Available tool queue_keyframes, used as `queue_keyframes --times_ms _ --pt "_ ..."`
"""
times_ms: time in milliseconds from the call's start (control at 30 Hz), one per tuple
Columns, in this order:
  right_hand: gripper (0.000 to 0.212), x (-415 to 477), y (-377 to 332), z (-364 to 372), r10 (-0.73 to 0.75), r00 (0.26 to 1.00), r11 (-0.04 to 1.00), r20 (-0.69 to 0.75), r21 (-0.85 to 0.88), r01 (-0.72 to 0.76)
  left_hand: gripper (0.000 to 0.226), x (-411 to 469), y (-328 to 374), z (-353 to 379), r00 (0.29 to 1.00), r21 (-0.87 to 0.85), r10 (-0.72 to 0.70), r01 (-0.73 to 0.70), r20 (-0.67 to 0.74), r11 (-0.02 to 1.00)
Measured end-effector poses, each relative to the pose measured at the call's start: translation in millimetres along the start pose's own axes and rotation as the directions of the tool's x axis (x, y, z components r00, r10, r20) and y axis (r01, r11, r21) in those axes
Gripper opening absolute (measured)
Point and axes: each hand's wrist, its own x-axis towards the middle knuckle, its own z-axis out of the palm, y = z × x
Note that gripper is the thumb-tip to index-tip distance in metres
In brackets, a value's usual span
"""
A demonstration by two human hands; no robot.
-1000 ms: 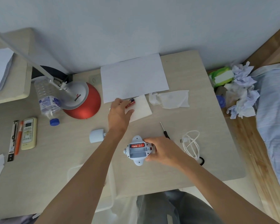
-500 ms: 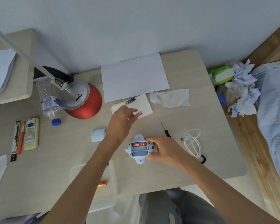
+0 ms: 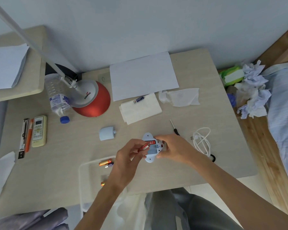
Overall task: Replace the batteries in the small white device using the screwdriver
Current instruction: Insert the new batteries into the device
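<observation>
The small white device (image 3: 150, 159) lies on the table with its battery bay open and one red battery in the top slot. My right hand (image 3: 172, 149) grips its right side. My left hand (image 3: 127, 159) pinches a red battery (image 3: 144, 146) just over the bay's left edge. The loose cover (image 3: 106, 133) lies to the left of the device. The screwdriver (image 3: 174, 127) rests on the table behind my right hand. One blue battery (image 3: 138, 100) lies on a folded tissue (image 3: 140, 108).
A clear tray (image 3: 85, 173) at the front edge holds several used batteries. A red lamp base (image 3: 94, 98), a water bottle (image 3: 56, 97) and a remote (image 3: 39, 131) are on the left. A white cable (image 3: 202, 141) lies right. Paper sheet (image 3: 143, 75) at the back.
My left hand picked a red battery off the tissue and brought it back toward me to the device's open bay. My right hand stayed on the device.
</observation>
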Motion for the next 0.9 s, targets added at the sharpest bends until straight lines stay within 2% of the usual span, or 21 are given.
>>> queue_keyframes --times_ms 67,200,367,633,900 --pt "0.049 -0.5 -1.0 -0.8 -0.002 1.0 1.0 -0.003 0.0 0.002 0.025 -1.5 -2.0 0.0 1.0 0.021 0.003 -0.003 0.002 1.0" --pt "0.049 -1.2 -2.7 -0.8 -0.011 1.0 1.0 -0.004 -0.007 0.011 0.02 1.0 -15.4 -2.4 0.997 0.197 0.026 -0.012 -0.07 0.98" --pt "0.049 -1.3 -2.7 0.2 -0.01 1.0 1.0 -0.014 -0.014 0.01 0.02 16.6 -31.1 2.8 0.987 0.412 0.142 -0.098 -0.077 0.906" --pt "0.049 -0.9 -1.1 5.5 -0.011 0.999 1.0 -0.034 -0.011 0.01 0.022 27.9 -37.2 20.8 0.973 0.515 0.197 -0.107 -0.123 0.851" --pt "0.045 -1.9 1.1 6.4 -0.009 0.999 1.0 -0.038 0.001 0.009 0.029 25.3 -36.1 15.4 0.975 0.492 0.186 -0.104 -0.121 0.864"
